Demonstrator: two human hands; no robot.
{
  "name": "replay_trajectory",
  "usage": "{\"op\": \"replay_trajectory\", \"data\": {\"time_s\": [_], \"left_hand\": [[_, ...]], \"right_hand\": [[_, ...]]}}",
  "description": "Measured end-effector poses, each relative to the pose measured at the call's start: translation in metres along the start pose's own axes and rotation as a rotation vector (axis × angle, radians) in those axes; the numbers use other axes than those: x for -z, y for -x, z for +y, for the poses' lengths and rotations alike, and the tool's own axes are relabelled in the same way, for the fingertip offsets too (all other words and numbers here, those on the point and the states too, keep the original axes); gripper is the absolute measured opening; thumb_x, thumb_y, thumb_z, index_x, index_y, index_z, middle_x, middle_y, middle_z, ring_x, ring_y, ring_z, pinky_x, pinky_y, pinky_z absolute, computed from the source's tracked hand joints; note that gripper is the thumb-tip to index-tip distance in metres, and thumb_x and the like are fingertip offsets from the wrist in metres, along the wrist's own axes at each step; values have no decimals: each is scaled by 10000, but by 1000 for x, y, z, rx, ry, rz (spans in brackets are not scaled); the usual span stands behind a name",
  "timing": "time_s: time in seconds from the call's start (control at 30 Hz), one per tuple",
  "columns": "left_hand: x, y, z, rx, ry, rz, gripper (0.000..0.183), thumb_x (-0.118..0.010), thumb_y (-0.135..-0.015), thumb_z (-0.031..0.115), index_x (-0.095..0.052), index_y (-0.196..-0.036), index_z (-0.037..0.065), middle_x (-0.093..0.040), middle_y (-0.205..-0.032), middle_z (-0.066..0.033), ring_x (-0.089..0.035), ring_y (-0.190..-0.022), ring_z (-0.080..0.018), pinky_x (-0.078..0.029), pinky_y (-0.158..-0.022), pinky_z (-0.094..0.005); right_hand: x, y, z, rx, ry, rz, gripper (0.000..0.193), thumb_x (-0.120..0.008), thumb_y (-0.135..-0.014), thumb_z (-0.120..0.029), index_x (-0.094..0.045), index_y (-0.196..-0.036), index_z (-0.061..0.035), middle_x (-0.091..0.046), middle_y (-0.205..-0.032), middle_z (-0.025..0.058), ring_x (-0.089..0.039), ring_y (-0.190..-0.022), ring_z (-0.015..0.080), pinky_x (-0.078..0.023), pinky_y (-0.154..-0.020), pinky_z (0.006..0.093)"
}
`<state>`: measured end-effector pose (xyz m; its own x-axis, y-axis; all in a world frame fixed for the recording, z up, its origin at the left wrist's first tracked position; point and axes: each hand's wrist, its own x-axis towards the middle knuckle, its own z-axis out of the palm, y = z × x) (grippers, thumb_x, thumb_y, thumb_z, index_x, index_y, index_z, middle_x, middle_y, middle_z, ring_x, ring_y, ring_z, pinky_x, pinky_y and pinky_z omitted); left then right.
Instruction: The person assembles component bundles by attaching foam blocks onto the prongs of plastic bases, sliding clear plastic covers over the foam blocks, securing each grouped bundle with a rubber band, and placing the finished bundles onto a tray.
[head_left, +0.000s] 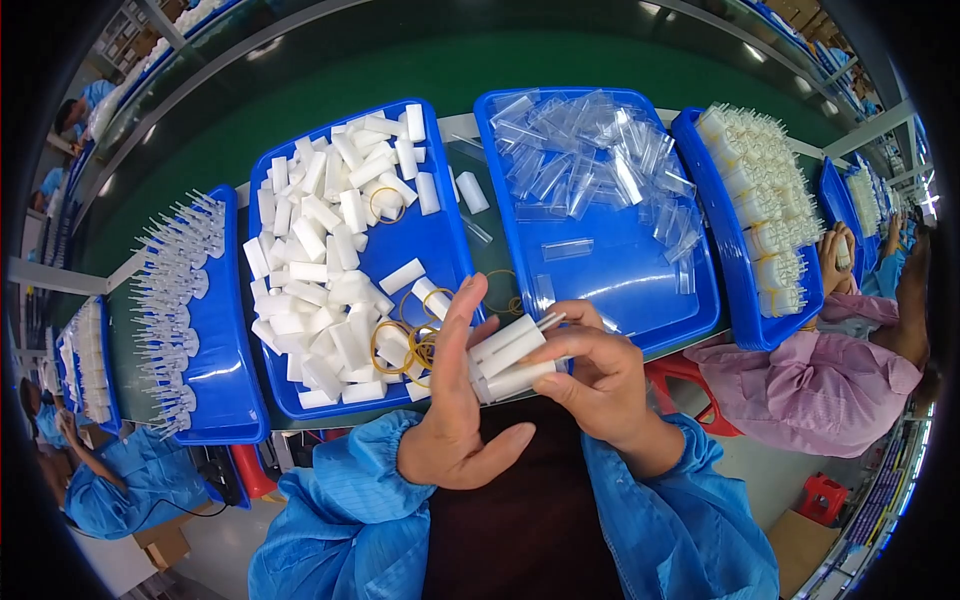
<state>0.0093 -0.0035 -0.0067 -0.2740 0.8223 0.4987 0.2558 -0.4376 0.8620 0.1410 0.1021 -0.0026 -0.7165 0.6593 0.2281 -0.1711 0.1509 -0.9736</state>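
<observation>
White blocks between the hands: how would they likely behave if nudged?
The white blocks look stiff: their edges run straight between the left hand and right hand. They may shift against one another, as a gap shows between them. The thin prongs jutting from one end might bend easily.

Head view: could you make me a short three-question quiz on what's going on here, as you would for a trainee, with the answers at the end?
1. Which hand pinches the white bundle between thumb and fingers?
A) left
B) right

2. True or false: the left hand is clenched into a fist.

3. Fill in the missing word: the clear strips lie in a ____ tray.

Key:
1. B, the right hand.
2. False: the left hand is open, its fingers extended.
3. Blue.
</observation>
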Motion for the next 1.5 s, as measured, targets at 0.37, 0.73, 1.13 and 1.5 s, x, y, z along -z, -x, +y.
{"op": "replay_trajectory", "data": {"time_s": [0.37,0.73,1.13,1.5], "left_hand": [[7,-5,9,507,292,-147,240,-534,-844,31,-463,-1073,17,-413,-1243,-157,-458,-1083,-204,-365,-909,-304],[7,-8,7,478,27,-88,171,-597,-838,52,-508,-979,20,-368,-1346,-161,-458,-1107,-217,-369,-921,-302],[9,-7,4,393,-172,4,241,-578,-868,136,-547,-1073,14,-363,-1349,-180,-509,-1063,-263,-421,-874,-343],[5,-13,11,368,-317,-16,192,-573,-858,105,-571,-1032,24,-368,-1337,-168,-466,-1121,-270,-392,-921,-349]], "right_hand": [[13,2,-9,293,416,-195,191,-754,-709,-185,-667,-869,-126,-665,-894,3,-568,-951,200,-330,-801,324],[51,-61,23,312,1028,-82,227,-688,-712,-78,-646,-932,-46,-649,-918,110,-603,-837,285,-475,-714,376],[45,-41,-6,-3,791,-70,366,-617,-744,34,-557,-1099,-28,-535,-890,93,-571,-720,166,-476,-613,261],[2,-6,-6,18,-276,232,442,-549,-880,2,-384,-1290,0,-513,-997,78,-551,-828,100,-460,-744,227]]}}
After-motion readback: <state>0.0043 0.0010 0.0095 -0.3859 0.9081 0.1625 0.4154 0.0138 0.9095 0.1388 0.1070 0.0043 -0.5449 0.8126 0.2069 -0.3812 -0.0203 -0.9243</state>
